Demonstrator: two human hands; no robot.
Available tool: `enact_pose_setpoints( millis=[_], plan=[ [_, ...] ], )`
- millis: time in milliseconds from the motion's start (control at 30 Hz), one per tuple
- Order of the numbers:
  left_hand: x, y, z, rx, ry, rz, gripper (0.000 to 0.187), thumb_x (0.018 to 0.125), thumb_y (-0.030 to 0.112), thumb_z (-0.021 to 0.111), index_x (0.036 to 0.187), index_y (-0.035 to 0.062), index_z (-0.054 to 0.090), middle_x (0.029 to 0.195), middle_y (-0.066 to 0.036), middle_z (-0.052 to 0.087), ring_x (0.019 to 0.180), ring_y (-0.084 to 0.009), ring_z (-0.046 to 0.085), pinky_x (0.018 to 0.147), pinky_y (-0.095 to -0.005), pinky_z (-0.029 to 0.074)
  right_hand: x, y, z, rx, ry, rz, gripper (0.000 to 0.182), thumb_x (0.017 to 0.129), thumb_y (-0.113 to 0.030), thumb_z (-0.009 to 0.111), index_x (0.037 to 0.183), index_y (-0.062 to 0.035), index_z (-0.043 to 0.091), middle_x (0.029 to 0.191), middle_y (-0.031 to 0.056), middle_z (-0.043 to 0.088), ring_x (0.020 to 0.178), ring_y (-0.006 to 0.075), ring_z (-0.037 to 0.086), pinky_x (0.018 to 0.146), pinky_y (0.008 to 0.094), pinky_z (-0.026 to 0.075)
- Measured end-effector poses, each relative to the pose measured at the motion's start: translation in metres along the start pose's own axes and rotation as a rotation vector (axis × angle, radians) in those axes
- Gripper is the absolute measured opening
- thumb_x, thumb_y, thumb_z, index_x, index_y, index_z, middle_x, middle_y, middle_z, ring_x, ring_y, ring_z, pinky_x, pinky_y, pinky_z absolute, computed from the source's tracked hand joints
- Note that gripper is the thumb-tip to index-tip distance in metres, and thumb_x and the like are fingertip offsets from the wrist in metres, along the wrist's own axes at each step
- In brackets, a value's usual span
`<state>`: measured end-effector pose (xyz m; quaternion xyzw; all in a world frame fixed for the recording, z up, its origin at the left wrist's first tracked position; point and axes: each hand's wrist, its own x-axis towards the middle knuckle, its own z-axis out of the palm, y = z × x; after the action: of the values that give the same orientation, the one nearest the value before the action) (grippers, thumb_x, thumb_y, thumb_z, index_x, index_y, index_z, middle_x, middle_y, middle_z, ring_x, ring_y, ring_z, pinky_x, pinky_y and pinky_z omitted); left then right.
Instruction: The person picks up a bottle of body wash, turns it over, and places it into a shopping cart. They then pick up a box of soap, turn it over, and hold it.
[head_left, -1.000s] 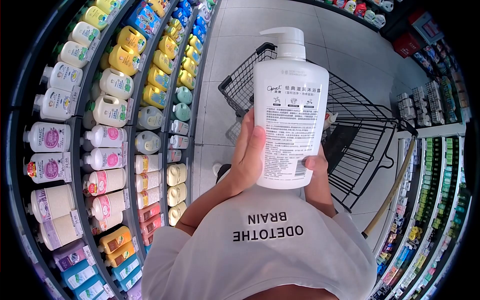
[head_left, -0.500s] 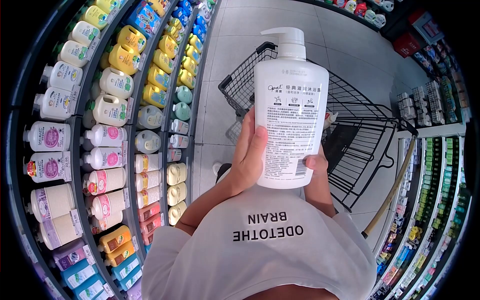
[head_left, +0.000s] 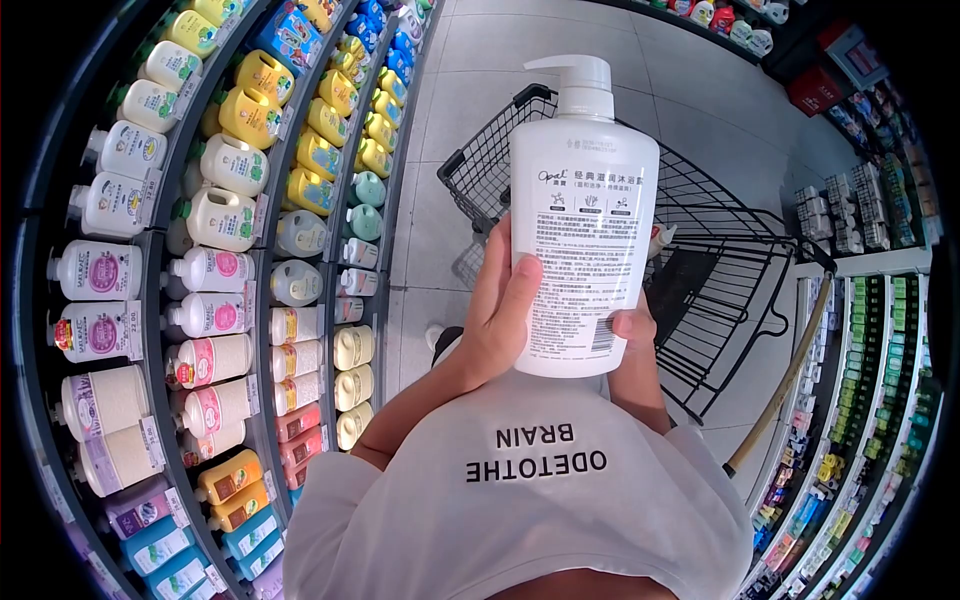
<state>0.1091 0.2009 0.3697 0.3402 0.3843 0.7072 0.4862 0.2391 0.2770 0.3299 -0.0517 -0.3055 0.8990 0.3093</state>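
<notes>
A large white pump bottle of body wash (head_left: 582, 250) is held upright in front of my chest, between both hands. Its printed back label, with dense text and a barcode near the lower right, faces me. My left hand (head_left: 500, 305) is closed around the bottle's left side, thumb on the label edge. At the lower right side, my right hand (head_left: 635, 335) grips it with the thumb beside the barcode; its other fingers are hidden behind the bottle. The pump nozzle (head_left: 570, 68) at the top points left.
A black wire shopping cart (head_left: 720, 290) stands on the tiled floor (head_left: 480, 60) behind the bottle, with a small white item inside, partly hidden. Shelves on the left hold rows of bottles (head_left: 220, 215). More stocked shelves (head_left: 870, 340) and a wooden pole (head_left: 785, 375) are on the right.
</notes>
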Motion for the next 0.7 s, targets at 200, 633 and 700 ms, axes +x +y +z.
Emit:
enact_pose_setpoints(
  millis=[200, 633, 700],
  plan=[
    [-0.0003, 0.0002, -0.0003, 0.015, 0.002, -0.003, 0.051, 0.092, 0.020, 0.037, 0.133, -0.0028, 0.017, 0.122, -0.013, 0.040, 0.110, -0.0155, 0.040, 0.095, -0.0285, 0.030, -0.0011, 0.0006, -0.0010, 0.027, -0.012, 0.003, 0.082, 0.062, -0.019, 0.068, 0.128, 0.0106, 0.029, 0.123, 0.0218, 0.047, 0.110, 0.0277, 0.050, 0.094, 0.0329, 0.038],
    [-0.0026, 0.0044, -0.0001, 0.065, 0.001, -0.052, 0.058, 0.086, 0.008, 0.046, 0.133, -0.0033, 0.014, 0.122, -0.013, 0.038, 0.113, -0.0160, 0.038, 0.097, -0.0305, 0.030, -0.0008, 0.0009, -0.0018, 0.025, -0.020, -0.005, 0.081, 0.063, -0.019, 0.068, 0.127, 0.0111, 0.029, 0.122, 0.0220, 0.047, 0.110, 0.0277, 0.050, 0.094, 0.0330, 0.038],
    [-0.0016, 0.0065, 0.0001, 0.090, -0.006, -0.048, 0.058, 0.085, 0.008, 0.048, 0.132, -0.0034, 0.015, 0.121, -0.013, 0.039, 0.112, -0.0162, 0.038, 0.096, -0.0308, 0.031, -0.0002, 0.0009, -0.0015, 0.025, -0.021, -0.008, 0.081, 0.063, -0.019, 0.068, 0.127, 0.0111, 0.029, 0.122, 0.0221, 0.047, 0.110, 0.0276, 0.050, 0.094, 0.0329, 0.039]
  ],
)
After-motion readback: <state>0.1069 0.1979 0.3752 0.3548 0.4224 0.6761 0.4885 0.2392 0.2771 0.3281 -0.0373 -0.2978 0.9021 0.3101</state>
